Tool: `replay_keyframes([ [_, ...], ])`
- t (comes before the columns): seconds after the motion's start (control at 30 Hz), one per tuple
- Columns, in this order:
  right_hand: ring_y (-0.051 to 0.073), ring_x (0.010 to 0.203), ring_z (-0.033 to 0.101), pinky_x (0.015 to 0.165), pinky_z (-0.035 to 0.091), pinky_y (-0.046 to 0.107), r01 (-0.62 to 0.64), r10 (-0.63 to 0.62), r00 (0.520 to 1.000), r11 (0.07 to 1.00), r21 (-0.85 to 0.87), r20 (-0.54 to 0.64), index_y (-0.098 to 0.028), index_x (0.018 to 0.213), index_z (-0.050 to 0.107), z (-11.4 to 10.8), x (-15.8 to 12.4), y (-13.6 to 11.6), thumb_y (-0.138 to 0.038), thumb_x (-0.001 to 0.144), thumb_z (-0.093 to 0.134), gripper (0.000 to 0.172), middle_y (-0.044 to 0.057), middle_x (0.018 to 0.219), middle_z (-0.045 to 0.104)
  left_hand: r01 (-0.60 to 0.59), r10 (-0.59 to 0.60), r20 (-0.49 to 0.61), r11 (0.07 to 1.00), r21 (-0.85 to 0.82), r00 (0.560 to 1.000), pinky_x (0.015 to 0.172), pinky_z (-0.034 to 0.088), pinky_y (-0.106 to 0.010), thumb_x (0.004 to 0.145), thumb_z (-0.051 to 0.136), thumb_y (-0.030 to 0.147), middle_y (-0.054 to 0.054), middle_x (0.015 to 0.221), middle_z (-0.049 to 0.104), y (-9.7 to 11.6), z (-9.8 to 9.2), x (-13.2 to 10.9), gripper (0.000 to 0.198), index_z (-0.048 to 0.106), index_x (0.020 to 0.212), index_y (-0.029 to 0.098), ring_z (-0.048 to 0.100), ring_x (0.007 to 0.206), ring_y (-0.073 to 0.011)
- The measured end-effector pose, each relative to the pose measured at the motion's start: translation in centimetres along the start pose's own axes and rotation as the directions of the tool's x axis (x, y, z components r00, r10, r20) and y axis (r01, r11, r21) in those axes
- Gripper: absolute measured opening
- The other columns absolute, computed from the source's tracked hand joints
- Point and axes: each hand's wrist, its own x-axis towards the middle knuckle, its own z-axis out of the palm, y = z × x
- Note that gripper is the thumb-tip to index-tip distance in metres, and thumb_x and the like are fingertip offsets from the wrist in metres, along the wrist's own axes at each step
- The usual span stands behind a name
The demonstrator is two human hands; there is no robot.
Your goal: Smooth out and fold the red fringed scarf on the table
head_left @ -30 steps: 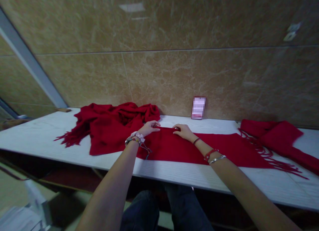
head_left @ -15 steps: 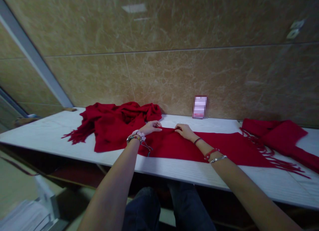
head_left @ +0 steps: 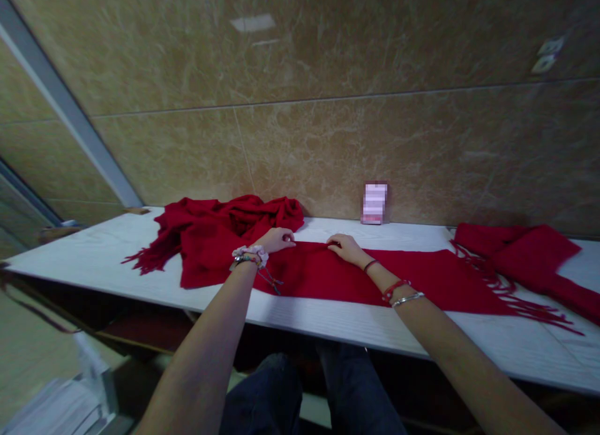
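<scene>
A red fringed scarf [head_left: 323, 272] lies lengthwise on the white table [head_left: 210, 300], flat on the right and running into a crumpled heap on the left. My left hand [head_left: 277, 240] is at its far edge, fingers curled and pinched on the cloth there. A short way to the right, my right hand [head_left: 344, 246] also has its fingertips closed on that far edge. The edge between the two hands looks fairly straight. Bracelets and a pale scrunchie circle my left wrist; bands are on my right wrist.
Another folded red scarf [head_left: 515, 257] with fringe lies at the right end. A phone-like object [head_left: 374, 202], blurred, leans on the marbled wall [head_left: 309, 147]. A wooden piece [head_left: 135, 210] sits at the back left. Papers [head_left: 56, 410] are below at the lower left.
My left hand has slid a little to the left along the scarf's far edge, widening the gap between my hands. My right hand has hardly moved.
</scene>
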Motion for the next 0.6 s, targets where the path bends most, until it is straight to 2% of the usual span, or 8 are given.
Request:
replay_keyframes([
  [0.1,0.015,0.078,0.054,0.074,0.039,0.028,0.005,-0.005,1.000,1.000,0.004,-0.018,-0.015,0.078,0.061,-0.1,-0.1,0.0,-0.009,0.074,0.053,0.011,0.005,0.081,0.062,-0.022,0.023,0.041,1.000,-0.003,0.999,0.058,0.037,-0.021,0.057,0.063,0.036,0.003,0.059,0.053,1.1,0.1,0.0,0.022,0.054,0.060,0.017,0.049,0.060,-0.0112],
  [0.27,0.014,0.076,0.052,0.071,0.040,0.027,0.000,0.001,0.999,1.000,0.013,-0.039,-0.016,0.076,0.058,-0.3,-0.2,0.1,-0.008,0.071,0.054,0.010,0.004,0.079,0.059,-0.030,0.030,0.116,1.000,-0.005,0.993,0.054,0.038,-0.021,0.054,0.065,0.037,0.004,0.054,0.051,1.9,0.2,0.1,0.026,0.051,0.056,0.015,0.048,0.055,-0.0107],
  [0.6,0.014,0.076,0.055,0.071,0.039,0.027,-0.019,0.020,0.999,1.000,0.014,-0.043,-0.017,0.075,0.058,-0.3,-0.2,-0.5,-0.009,0.073,0.054,0.009,0.004,0.079,0.062,-0.056,0.060,-0.012,0.978,0.200,0.998,0.060,0.036,-0.023,0.060,0.062,0.028,0.002,0.060,0.055,1.7,-1.4,0.3,0.012,0.054,0.060,0.018,0.050,0.061,-0.0135],
])
